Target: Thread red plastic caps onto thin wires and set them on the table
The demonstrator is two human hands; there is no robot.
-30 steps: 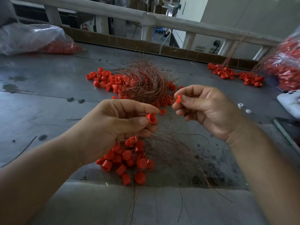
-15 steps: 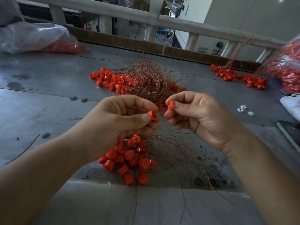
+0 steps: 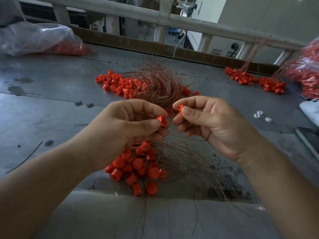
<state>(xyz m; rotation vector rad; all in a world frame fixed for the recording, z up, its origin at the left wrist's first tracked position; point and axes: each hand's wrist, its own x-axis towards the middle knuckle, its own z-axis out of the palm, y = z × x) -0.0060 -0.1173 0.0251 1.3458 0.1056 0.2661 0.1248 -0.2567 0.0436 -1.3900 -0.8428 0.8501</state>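
Note:
My left hand (image 3: 131, 128) pinches a red plastic cap (image 3: 162, 120) between thumb and fingers, and thin wires trail down from that hand. My right hand (image 3: 212, 125) pinches a smaller red cap piece (image 3: 180, 107) a short gap to the right of the first cap. Below my hands a bunch of red caps on wires (image 3: 138, 166) lies on the grey metal table (image 3: 51, 109). Beyond my hands sits a tangle of copper wires (image 3: 155, 83) over loose red caps (image 3: 117, 83).
A clear bag of red caps (image 3: 43, 40) lies at the back left, another bag of red caps (image 3: 307, 73) at the right edge. Wired caps (image 3: 255, 80) lie at the back right. Small white pieces (image 3: 260, 115) and a white object (image 3: 310, 109) sit on the right. A railing (image 3: 155, 16) runs behind.
My right hand has moved left toward my left hand, so the two caps are closer together. The left hand has stayed nearly still.

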